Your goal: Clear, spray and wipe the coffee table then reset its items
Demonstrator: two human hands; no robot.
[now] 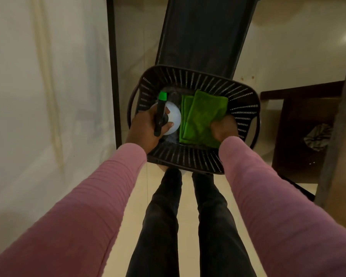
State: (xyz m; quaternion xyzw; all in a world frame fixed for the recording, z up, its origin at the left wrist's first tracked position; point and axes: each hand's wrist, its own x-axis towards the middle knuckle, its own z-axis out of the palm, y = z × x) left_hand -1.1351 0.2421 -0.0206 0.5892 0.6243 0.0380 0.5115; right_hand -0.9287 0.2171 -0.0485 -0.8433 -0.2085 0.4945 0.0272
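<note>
A black slatted basket stands on the floor in front of my feet. Inside it on the left is a white spray bottle with a black trigger head and a green nozzle. My left hand grips the bottle around its neck and trigger. A folded green cloth lies in the basket's right half. My right hand holds the cloth's near right corner, fingers curled onto it. Both arms wear pink sleeves.
A tall dark panel rises just behind the basket. A black-framed glass door or partition stands to the left. A dark wooden table sits to the right, a crumpled dark object beneath it. My legs stand on pale floor tiles.
</note>
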